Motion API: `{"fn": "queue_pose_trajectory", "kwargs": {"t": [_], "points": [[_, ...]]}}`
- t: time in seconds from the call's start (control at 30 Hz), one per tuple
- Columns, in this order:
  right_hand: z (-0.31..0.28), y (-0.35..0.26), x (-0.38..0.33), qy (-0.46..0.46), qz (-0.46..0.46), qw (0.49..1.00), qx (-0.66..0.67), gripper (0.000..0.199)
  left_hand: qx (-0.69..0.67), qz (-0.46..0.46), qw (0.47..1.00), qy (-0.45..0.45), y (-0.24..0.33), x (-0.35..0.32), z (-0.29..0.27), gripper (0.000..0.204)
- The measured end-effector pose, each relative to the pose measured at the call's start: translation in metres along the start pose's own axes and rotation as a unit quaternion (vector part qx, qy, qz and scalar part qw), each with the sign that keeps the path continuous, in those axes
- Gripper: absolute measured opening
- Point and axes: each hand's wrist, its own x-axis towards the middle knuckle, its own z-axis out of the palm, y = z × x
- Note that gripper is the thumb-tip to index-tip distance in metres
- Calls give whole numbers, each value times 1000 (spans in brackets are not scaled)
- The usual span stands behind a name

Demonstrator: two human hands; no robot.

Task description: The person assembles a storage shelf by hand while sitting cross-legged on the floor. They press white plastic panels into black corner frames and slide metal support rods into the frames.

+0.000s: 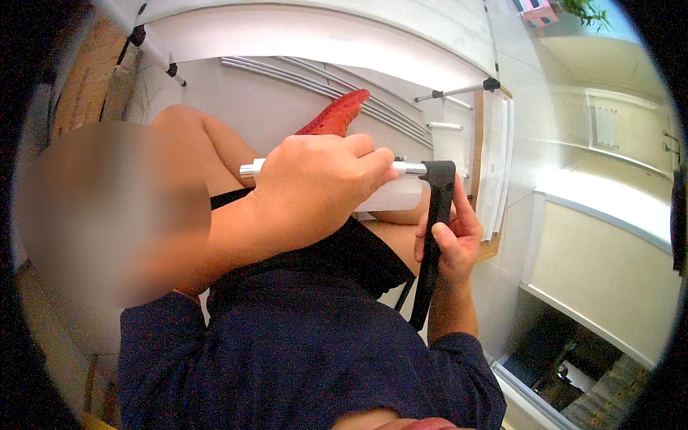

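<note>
My left hand (322, 168) is wrapped round a white tube (252, 170) with a bright metal end, held level over my lap. The metal end meets the top of a long black plastic bar (434, 240) with an angled head. Whether the tube sits inside the head or only touches it, I cannot tell. My right hand (459, 236) grips this bar from the right, thumb across its front. The bar slants down toward my body. Beyond my left hand shows a red slipper (333, 118).
Several thin metal tubes (287, 70) lie on the pale floor ahead. Past them stands a white-covered frame (322, 39) with black corner joints. Cardboard (92, 72) is at the left, white sheets (496, 165) on the right, beside a beige cabinet (598, 265).
</note>
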Motion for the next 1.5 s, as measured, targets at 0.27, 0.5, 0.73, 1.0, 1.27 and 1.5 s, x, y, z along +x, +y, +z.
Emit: {"fn": "queue_pose_trajectory", "kwargs": {"t": [0.27, 0.5, 0.73, 1.0, 1.27, 1.5], "points": [[3, 5, -2, 2, -6, 995, -96, 66, 3, 19, 1000, 10, -8, -5, 10, 15], [7, 1, 10, -10, 13, 999, 33, 71, -19, 2, 1000, 18, -11, -5, 17, 17], [13, -25, 15, 59, -36, 997, -35, 63, -38, 85, 996, 18, 9, -2, -6, 34], [4, -17, -14, 73, -205, 976, -1, 27, -156, 115, 974, 119, -10, -31, -44, 41], [15, -18, -28, 60, -198, 977, -49, 40, -274, 76, 957, 63, -22, -55, -31, 30], [1, -17, -29, -57, -98, 993, -17, 27, -194, 107, 974, 46, -15, -55, -32, 24]]}}
